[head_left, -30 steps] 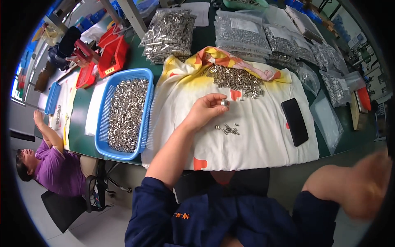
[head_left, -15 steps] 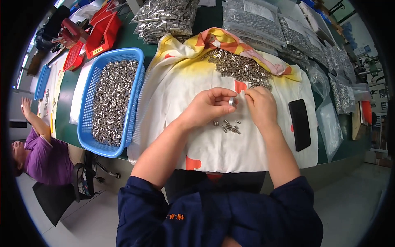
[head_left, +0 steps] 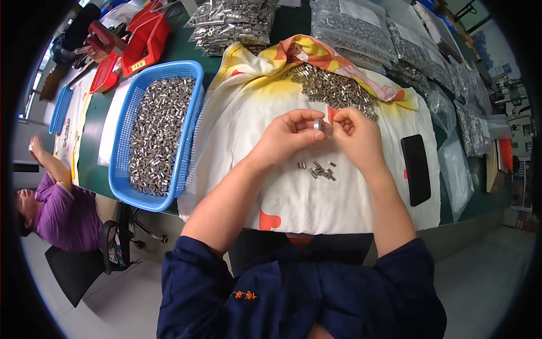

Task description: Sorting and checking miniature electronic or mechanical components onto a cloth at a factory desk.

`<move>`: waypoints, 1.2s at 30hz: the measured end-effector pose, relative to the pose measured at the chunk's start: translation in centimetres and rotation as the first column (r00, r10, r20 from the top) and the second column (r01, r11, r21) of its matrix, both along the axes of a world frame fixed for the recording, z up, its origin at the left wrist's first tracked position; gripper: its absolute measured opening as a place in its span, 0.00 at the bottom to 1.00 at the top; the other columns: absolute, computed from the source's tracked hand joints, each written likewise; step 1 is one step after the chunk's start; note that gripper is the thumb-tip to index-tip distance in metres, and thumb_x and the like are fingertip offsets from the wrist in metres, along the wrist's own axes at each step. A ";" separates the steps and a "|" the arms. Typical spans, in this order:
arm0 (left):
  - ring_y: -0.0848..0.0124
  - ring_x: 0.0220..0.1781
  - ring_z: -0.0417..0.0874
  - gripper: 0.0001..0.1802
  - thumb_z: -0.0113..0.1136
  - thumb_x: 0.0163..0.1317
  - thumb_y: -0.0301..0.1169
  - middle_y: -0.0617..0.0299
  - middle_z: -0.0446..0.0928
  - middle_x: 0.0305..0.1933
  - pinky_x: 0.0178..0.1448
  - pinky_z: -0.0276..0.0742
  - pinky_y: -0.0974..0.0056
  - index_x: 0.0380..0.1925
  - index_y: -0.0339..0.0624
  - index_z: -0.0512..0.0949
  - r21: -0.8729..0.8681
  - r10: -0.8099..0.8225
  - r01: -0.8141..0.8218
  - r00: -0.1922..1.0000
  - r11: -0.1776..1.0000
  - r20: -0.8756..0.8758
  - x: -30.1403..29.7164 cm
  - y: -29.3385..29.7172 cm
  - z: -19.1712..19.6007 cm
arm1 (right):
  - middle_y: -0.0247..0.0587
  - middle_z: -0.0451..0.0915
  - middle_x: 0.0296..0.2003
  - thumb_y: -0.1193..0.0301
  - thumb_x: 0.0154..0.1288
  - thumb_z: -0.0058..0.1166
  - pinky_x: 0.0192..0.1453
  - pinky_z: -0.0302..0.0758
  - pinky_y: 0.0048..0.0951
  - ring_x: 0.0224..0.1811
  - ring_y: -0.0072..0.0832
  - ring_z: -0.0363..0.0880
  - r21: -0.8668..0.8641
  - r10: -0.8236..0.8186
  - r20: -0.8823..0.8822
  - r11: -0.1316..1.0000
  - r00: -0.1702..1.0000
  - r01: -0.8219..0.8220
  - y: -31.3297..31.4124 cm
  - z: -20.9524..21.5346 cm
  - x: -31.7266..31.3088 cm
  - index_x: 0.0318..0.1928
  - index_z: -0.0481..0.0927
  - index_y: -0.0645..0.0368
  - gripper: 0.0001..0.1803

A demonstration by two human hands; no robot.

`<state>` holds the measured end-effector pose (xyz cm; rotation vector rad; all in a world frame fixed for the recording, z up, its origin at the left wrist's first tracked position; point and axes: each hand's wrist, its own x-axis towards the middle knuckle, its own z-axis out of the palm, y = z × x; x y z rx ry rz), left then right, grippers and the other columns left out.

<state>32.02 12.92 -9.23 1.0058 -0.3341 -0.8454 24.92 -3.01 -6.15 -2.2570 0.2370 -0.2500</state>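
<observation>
Between the thumb and fingers of my left hand [head_left: 282, 138] is a small round metal piece [head_left: 319, 124], its face turned to the right. Close beside it, my right hand [head_left: 361, 138] has thumb and forefinger pinched together; whatever they hold is too small to make out. Both hands are above a white cloth [head_left: 243, 130] with yellow and red patterns. Below them lies a small group of short metal sleeves [head_left: 319, 170]. A larger heap of similar sleeves [head_left: 333, 87] rests on the cloth beyond my hands, partly hidden by the right one.
Left of the cloth stands a blue plastic basket [head_left: 116, 169] full of metal sleeves. A black phone [head_left: 416, 169] lies at the right. Bags of metal parts [head_left: 353, 28] line the back, with red bins [head_left: 144, 45] far left. A co-worker in purple [head_left: 70, 217] sits at left.
My right hand has tilted and moved slightly, its pinched fingers now nearer the round metal piece. My left hand still holds that piece. The whole view has shifted a little.
</observation>
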 end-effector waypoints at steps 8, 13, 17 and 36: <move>0.76 0.42 0.77 0.20 0.59 0.54 0.21 0.60 0.75 0.41 0.48 0.74 0.72 0.47 0.33 0.68 0.015 -0.013 0.013 0.999 1.000 0.042 -0.1 -0.1 0.2 | 0.34 0.77 0.30 0.80 0.54 0.53 0.36 0.71 0.19 0.31 0.18 0.73 0.486 0.019 0.237 0.863 0.971 -0.135 -0.5 -2.7 -0.3 0.35 0.78 0.62 0.07; 0.76 0.43 0.77 0.20 0.59 0.54 0.21 0.60 0.76 0.41 0.49 0.73 0.72 0.48 0.33 0.69 0.083 -0.016 0.009 0.996 0.997 0.085 -0.2 -0.5 0.3 | 0.36 0.77 0.31 0.82 0.52 0.54 0.36 0.71 0.19 0.31 0.20 0.74 0.329 0.110 0.299 0.921 0.948 -0.211 -0.6 -1.7 -0.5 0.34 0.79 0.63 0.07; 0.78 0.40 0.77 0.20 0.59 0.54 0.21 0.62 0.76 0.39 0.46 0.73 0.74 0.48 0.34 0.70 0.117 -0.020 0.007 0.994 0.993 0.110 -0.4 -0.5 0.6 | 0.37 0.77 0.29 0.84 0.50 0.55 0.35 0.71 0.20 0.29 0.22 0.74 0.231 0.116 0.316 0.953 0.942 -0.195 -0.5 -1.6 -0.5 0.32 0.79 0.62 0.07; 0.78 0.40 0.76 0.20 0.63 0.52 0.25 0.62 0.76 0.39 0.46 0.73 0.74 0.46 0.32 0.72 0.247 -0.044 -0.018 0.969 0.969 0.244 -0.6 -0.2 1.1 | 0.32 0.78 0.28 0.81 0.53 0.54 0.34 0.69 0.18 0.30 0.16 0.73 0.482 0.125 0.110 0.861 0.986 -0.163 -0.8 -2.0 -0.4 0.32 0.78 0.63 0.05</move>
